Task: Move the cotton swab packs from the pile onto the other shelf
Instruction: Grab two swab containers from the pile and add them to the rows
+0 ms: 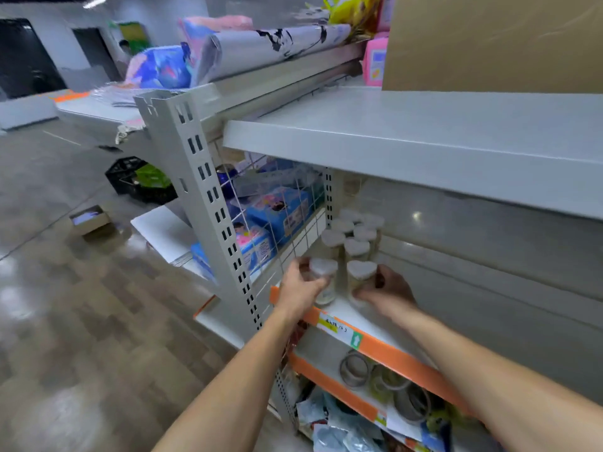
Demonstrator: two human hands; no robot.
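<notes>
Gripping one heart-lidded swab pack (323, 282) w/ left hand (300, 287) fingers curled round it, another pack (359, 280) in right hand (385, 290) likewise, both standing at mid shelf (368, 318) front, prob. mid-placement; next needing release beside rear packs (354, 230).

Cotton swab packs: clear cylindrical jars w/ white heart-shaped lids, all upright on white shelf (359, 318) w/ orange front strip. Front-left pack (323, 282) at shelf front edge, by the wire-grid divider, held in left hand (298, 288). Front-right pack (359, 280) just beside it at 3 o'clock, held in right hand (386, 290). Rear cluster of packs (354, 231) approx. 7, at 12 o'clock behind the front pair, in close rows toward shelf back, lids near touching. Contents blurred.
</notes>
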